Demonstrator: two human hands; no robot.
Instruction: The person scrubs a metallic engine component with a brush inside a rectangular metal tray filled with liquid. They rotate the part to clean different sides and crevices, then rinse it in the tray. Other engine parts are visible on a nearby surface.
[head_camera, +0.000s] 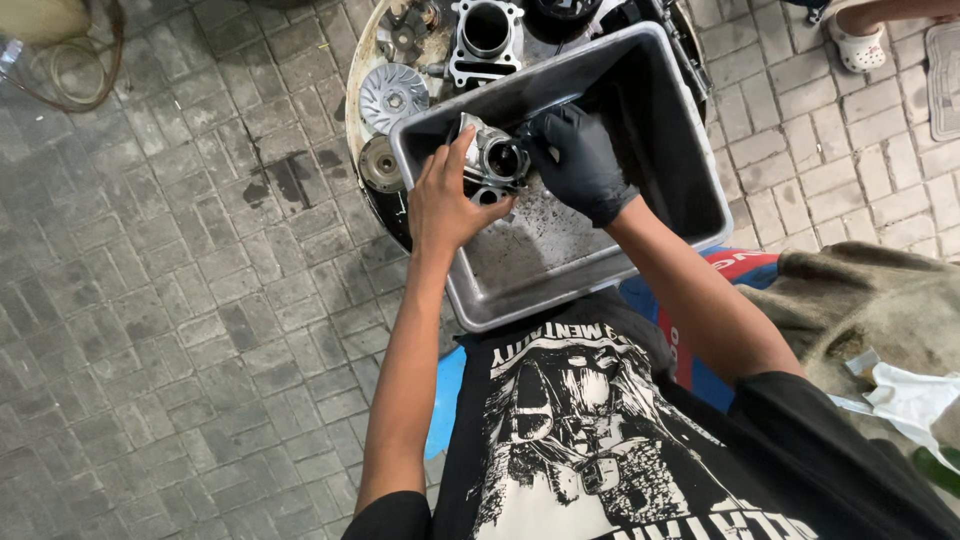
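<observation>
Engine part in tub, held between left hand and right hand. Tub before person, on round tray. Cylinder block and finned disc behind tub on tray. Cloth right of tub.

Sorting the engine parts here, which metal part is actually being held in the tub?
The small cylinder head, gripped by both hands over the grey tub; the others lie outside it.

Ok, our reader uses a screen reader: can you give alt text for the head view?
Two hands hold a metal engine part over a dirty grey plastic tub: the bare left hand grips its side, the black-gloved right hand its other end. More engine parts lie beyond, on grey paving.
</observation>
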